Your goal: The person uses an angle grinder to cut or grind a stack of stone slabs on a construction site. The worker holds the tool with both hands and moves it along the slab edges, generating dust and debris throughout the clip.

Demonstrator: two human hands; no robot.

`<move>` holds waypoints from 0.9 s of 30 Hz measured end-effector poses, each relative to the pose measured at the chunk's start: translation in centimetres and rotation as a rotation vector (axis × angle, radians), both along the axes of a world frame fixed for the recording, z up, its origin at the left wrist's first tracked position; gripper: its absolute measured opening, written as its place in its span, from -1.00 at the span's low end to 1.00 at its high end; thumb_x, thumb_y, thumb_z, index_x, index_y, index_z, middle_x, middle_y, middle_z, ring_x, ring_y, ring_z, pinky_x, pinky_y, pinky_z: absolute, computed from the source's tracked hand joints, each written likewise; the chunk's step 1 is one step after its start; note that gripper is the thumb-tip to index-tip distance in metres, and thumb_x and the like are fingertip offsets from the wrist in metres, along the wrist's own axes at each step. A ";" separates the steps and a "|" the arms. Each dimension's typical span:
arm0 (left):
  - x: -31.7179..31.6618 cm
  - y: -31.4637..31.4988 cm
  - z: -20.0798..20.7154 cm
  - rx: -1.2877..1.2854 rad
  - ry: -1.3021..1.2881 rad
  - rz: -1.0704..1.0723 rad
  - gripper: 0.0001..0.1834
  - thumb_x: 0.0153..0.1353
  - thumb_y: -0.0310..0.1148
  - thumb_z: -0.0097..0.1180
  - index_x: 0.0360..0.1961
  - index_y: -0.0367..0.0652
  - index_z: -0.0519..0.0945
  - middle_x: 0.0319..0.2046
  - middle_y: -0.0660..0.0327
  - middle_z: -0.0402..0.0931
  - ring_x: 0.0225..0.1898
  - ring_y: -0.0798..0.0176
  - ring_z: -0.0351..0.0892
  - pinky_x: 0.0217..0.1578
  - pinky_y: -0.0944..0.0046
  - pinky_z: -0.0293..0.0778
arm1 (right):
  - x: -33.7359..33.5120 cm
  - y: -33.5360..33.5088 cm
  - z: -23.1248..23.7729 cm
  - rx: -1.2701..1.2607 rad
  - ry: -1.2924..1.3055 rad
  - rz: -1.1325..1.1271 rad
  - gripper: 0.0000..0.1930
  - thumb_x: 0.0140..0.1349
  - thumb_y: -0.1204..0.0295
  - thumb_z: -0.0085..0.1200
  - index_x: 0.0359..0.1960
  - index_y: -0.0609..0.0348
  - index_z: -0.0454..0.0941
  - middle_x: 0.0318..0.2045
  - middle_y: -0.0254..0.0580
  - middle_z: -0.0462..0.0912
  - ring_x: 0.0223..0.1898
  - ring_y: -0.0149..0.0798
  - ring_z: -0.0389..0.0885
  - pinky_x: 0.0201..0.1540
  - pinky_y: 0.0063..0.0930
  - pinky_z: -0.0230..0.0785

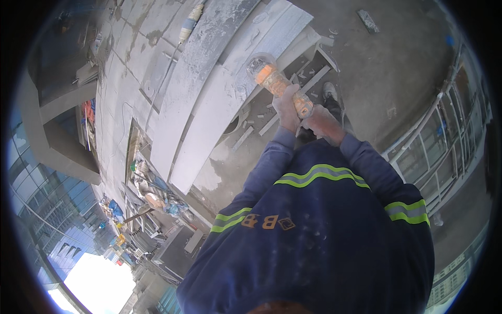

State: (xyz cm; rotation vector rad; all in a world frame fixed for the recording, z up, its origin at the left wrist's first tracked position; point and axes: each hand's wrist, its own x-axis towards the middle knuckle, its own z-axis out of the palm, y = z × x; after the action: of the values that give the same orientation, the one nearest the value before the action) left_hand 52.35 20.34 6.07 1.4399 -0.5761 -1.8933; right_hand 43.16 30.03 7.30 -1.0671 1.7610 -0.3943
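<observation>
An orange angle grinder (273, 81), coated in pale dust, is held in both hands, its round head (260, 64) over the edge of a long light-grey board (222, 99). My left hand (286, 109) wraps round the middle of its body. Behind it, my right hand (324, 124) is closed on the rear end. Both hands look dusty or gloved. Whether the disc touches the board cannot be made out, and the fingers' undersides are hidden.
More long boards (201, 63) lie alongside. Offcuts (243, 137) litter the ground near my shoe (330, 92). A white-and-blue cylinder with a cord (190, 23) lies at the top. Metal railing (434, 112) runs along the right; piled debris (157, 188) lies at left.
</observation>
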 end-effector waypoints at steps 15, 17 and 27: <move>-18.5 -5.7 -1.7 -0.018 0.143 -0.267 -0.63 0.10 -0.44 0.40 -0.09 -0.27 0.56 -0.29 0.13 0.57 -0.38 0.12 0.69 -0.37 0.07 0.69 | -15.3 -3.3 0.4 0.021 -0.235 -0.540 -0.68 0.07 0.35 0.22 -0.39 0.50 0.64 -0.63 0.01 0.61 -0.64 -0.11 0.65 -0.52 -0.18 0.51; -17.0 -5.0 -1.6 -0.007 0.129 -0.259 -0.62 0.10 -0.43 0.39 -0.08 -0.28 0.56 -0.30 0.12 0.57 -0.38 0.11 0.69 -0.37 0.07 0.69 | -13.6 -2.9 1.7 0.033 -0.231 -0.559 -0.68 0.08 0.34 0.22 -0.40 0.50 0.64 -0.60 0.03 0.63 -0.60 -0.10 0.68 -0.49 -0.18 0.54; -15.4 -2.8 -1.4 -0.031 0.136 -0.197 -0.63 0.09 -0.42 0.41 -0.10 -0.25 0.57 -0.31 0.19 0.57 -0.37 0.19 0.67 -0.35 0.13 0.65 | -13.0 -0.4 -3.6 -0.086 -0.086 -0.285 -0.77 0.08 0.40 0.19 -0.37 0.38 0.70 -0.50 0.14 0.73 -0.50 0.05 0.78 -0.42 -0.11 0.61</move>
State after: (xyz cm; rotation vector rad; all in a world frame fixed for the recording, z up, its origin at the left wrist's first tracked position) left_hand 36.92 17.53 4.69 1.2618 -0.6996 -2.1065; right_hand 30.19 29.60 3.75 -0.8452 1.8362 -0.6880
